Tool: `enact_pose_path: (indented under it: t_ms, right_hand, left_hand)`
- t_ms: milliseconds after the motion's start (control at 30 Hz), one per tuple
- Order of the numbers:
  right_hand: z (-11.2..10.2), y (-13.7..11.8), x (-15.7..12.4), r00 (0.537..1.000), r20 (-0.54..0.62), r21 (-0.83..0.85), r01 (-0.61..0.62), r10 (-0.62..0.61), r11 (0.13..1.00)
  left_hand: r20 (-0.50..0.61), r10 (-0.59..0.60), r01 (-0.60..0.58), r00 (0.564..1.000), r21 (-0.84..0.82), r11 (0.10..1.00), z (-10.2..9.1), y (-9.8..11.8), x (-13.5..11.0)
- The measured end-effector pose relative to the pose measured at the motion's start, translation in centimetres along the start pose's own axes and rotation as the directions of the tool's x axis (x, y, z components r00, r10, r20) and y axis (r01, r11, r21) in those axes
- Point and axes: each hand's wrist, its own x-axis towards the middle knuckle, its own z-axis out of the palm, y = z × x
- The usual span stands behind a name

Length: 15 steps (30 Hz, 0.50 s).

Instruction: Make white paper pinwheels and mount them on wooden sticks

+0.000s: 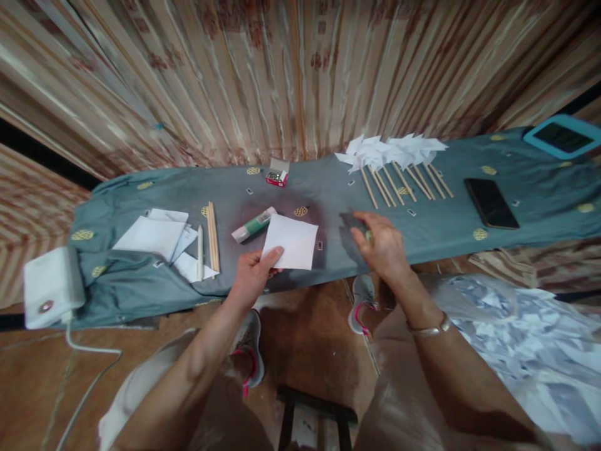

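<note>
A white square of paper [293, 241] is pinched between the thumb and fingers of my left hand [253, 270], above the front edge of the cloth-covered table. Just behind it lies a glue stick [255, 224] with a green label, partly overlapped by the paper. To the right, apart from the paper, my right hand [382, 245] hovers over the cloth with its fingers curled. A small green bit shows at these fingers, and a dark grey blur lies at their tips; I cannot make out what they hold.
White paper pinwheels [394, 152] on sticks line the back. A phone [491, 202] and a blue-framed tablet [566, 136] lie right. Leftward are a small red box [277, 175], wooden sticks [213, 238], a pencil-like stick [200, 250], papers [150, 237]. A scrap-filled bag [530, 344] stands below right.
</note>
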Motion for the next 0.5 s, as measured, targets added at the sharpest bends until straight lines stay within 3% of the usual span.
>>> enact_pose_path:
  t_ms: [67,167,267,433,500]
  right_hand:
    - [-0.9,1.9,0.2,0.998,-0.004,-0.223,-0.066,0.067,0.973]
    - [-1.5,3.8,-0.1,0.985,0.095,-0.382,-0.094,0.141,0.919]
    - [-1.6,4.6,-0.4,0.975,0.143,-0.427,-0.092,0.167,0.9]
    - [-2.0,4.5,-0.3,0.965,0.142,-0.465,-0.133,0.222,0.875]
    - [-2.2,4.1,0.0,0.951,0.156,-0.403,-0.186,0.268,0.896]
  left_hand:
    - [-0.031,0.074,-0.073,0.997,0.052,0.996,-0.3,-0.1,0.4]
    - [-0.069,0.193,-0.184,0.979,0.125,0.975,-0.6,0.1,0.7]
    - [-0.082,0.252,-0.24,0.964,0.138,0.961,-0.6,0.2,0.9]
    - [-0.133,0.212,-0.209,0.968,0.036,0.977,-0.4,0.3,1.2]
    - [-0.161,0.205,-0.203,0.965,0.027,0.979,-0.2,0.5,1.2]
